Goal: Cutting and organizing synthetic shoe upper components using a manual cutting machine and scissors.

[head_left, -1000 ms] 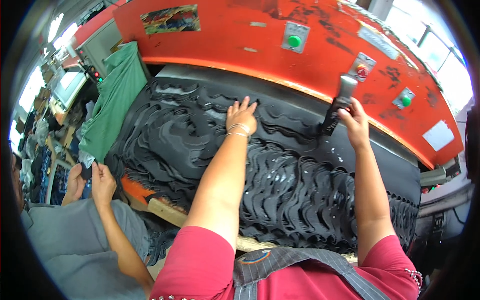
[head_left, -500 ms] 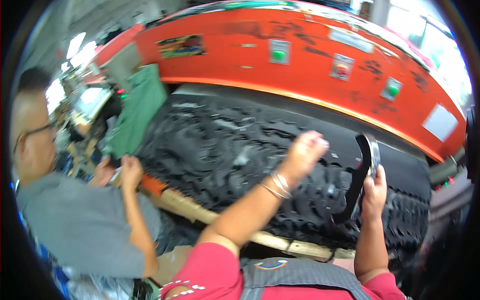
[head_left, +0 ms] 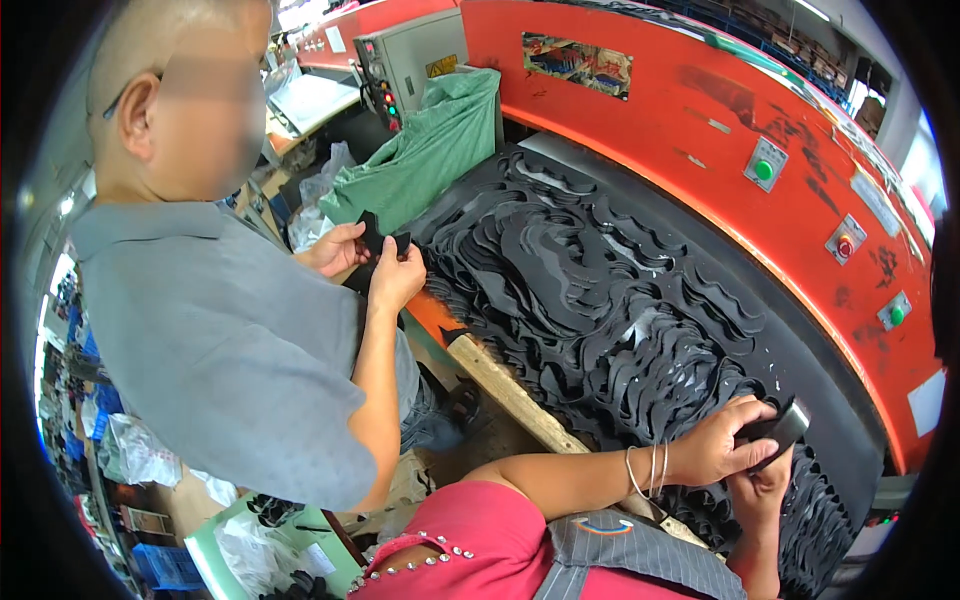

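Note:
Both of my hands come together at the lower right, over the black cut pieces. My left hand, with thin bangles at the wrist, has its thumb and fingers closed on a curved metal cutting die. Dark material shows between my fingers beside the die's shiny edge. My right hand grips the same die from below, its fingers partly hidden behind my left hand. Beneath and around them, heaps of wavy black foam pieces cover the dark bed.
On the left, a co-worker in a grey shirt handles a small black piece. An orange machine beam with green and red buttons runs behind the bed. A wooden rail borders its near side. Green cloth hangs at the far left.
My view has turned left. My left hand has come from over the pieces to the die held in my right hand, and closed on it. The die now points differently.

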{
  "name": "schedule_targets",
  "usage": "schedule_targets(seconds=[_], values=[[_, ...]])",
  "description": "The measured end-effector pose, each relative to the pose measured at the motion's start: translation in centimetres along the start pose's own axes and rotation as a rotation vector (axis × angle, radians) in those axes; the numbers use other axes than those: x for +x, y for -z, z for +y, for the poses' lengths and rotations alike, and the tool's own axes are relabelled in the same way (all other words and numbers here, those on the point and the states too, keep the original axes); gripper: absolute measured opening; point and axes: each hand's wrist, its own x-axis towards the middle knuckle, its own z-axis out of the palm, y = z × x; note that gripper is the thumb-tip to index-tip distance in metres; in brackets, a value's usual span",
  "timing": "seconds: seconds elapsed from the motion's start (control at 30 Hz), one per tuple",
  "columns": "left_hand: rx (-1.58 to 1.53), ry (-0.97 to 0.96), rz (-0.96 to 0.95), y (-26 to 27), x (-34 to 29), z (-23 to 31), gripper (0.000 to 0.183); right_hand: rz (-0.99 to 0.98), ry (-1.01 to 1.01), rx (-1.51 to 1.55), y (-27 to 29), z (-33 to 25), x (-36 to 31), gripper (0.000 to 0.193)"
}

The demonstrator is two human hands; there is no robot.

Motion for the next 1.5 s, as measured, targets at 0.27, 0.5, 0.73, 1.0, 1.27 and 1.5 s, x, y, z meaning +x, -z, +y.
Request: schedule_targets(seconds=[0.27,0.5,0.73,1.0,1.27,1.5], values=[[-0.889,0.189,0.277,4.8,0.3,-2.8,0.047,0.003,0.134,-0.311,-2.9,-0.6,2.2,0.024],[-1.122,0.249,0.894,13.9,-0.6,-5.4,0.048,0.386,-0.166,0.021,2.4,-2.3,0.4,0.018],[-1.06,-0.017,1.019,17.8,-2.9,-1.0,0.044,-0.417,-0.066,-0.576,2.3,4.1,-1.9,0.025],[-0.911,0.071,0.857,9.4,-2.5,1.3,0.043,-0.172,0.243,-0.138,2.4,2.6,2.5,0.047],[-0.832,0.087,0.68,-1.0,-0.9,3.6,0.057,-0.372,0.093,0.286,1.1,2.5,0.7,0.086],[-0.419,0.254,0.362,-5.6,-3.3,2.8,0.067,-0.983,-0.844,1.914,1.1,8.2,-2.9,0.017]])
